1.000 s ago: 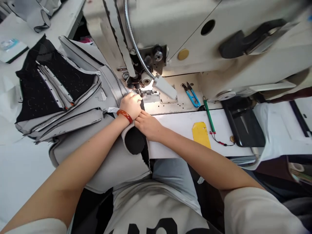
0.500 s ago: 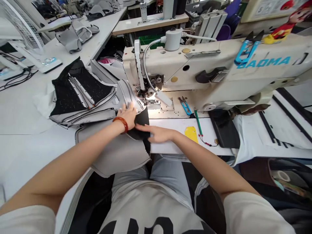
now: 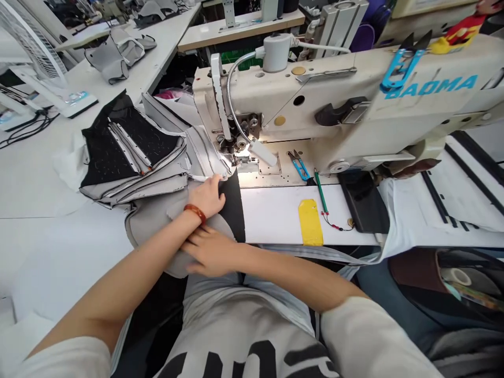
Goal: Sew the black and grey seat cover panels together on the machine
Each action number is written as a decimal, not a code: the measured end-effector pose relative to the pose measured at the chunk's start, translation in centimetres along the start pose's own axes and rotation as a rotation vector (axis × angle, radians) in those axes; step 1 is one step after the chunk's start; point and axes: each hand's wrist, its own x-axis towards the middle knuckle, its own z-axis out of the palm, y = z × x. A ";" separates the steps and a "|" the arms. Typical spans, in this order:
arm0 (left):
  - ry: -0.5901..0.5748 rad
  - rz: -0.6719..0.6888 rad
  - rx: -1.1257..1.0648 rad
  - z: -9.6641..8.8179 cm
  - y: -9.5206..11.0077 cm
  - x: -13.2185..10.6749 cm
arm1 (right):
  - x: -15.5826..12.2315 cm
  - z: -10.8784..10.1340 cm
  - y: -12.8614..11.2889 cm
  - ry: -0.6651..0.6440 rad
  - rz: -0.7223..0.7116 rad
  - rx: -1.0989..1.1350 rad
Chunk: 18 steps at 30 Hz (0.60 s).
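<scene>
A grey padded fabric piece with a black underside (image 3: 157,223) lies in front of a cream industrial sewing machine (image 3: 346,100). My left hand (image 3: 208,195), with a red bangle on the wrist, presses flat on the fabric just before the needle area (image 3: 240,157), fingers spread. My right hand (image 3: 208,251) lies lower down, at the table's front edge, flat on the rounded grey corner of the same piece, under my left forearm.
A stack of grey and black panels (image 3: 129,157) sits left of the machine. Blue thread snips (image 3: 299,165), a green pen (image 3: 321,189) and a yellow tag (image 3: 310,221) lie to the right. A fan (image 3: 35,58) stands far left, with other worktables behind.
The view pulled back from the needle. My right hand moved from the black edge near the needle down and left to the fabric's lower corner. My left hand stayed on the fabric.
</scene>
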 end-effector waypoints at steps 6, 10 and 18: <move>0.175 0.124 0.246 -0.9 -1.7 1.3 | -7.2 -2.8 2.2 -0.177 0.092 -0.269; 0.085 0.162 0.242 -0.8 0.3 1.7 | -5.3 0.8 0.9 -0.037 0.138 -0.394; 0.151 0.265 0.134 2.4 -0.1 2.1 | -5.1 1.3 -0.1 0.107 0.141 -0.428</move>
